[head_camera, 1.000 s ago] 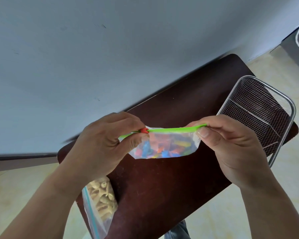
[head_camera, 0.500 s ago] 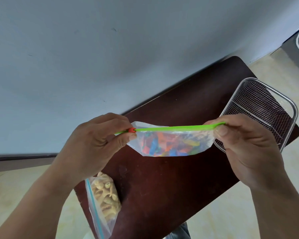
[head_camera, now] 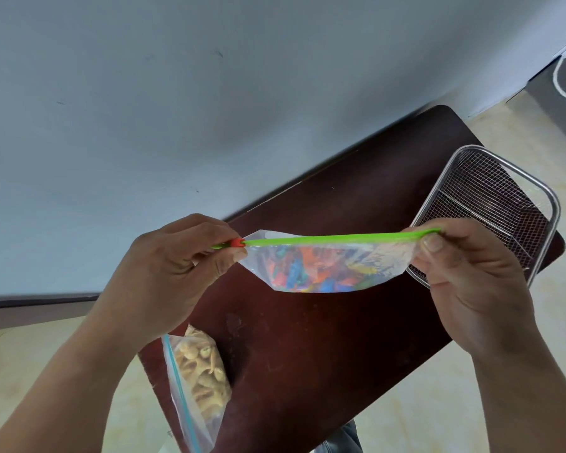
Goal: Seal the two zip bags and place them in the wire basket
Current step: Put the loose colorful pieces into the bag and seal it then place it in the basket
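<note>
I hold a clear zip bag (head_camera: 324, 268) of coloured pieces in the air above the dark table (head_camera: 324, 338). Its green zip strip runs straight between my hands. My left hand (head_camera: 174, 273) pinches the strip's left end at the red slider (head_camera: 237, 243). My right hand (head_camera: 471, 282) pinches the right end. A second clear zip bag (head_camera: 198, 384) with a blue strip, filled with beige pasta shells, lies at the table's near left edge, partly under my left forearm. The wire basket (head_camera: 490, 210) stands on the table's right end, behind my right hand, with nothing in it.
A pale grey wall (head_camera: 209, 109) runs along the table's far side. Beige tiled floor (head_camera: 471, 403) surrounds the table. The table is small, and the basket reaches its right edge.
My hands have moved apart, with the right hand going right in front of the basket. The green zip strip is now stretched longer and straighter, and the red slider sits at its left end.
</note>
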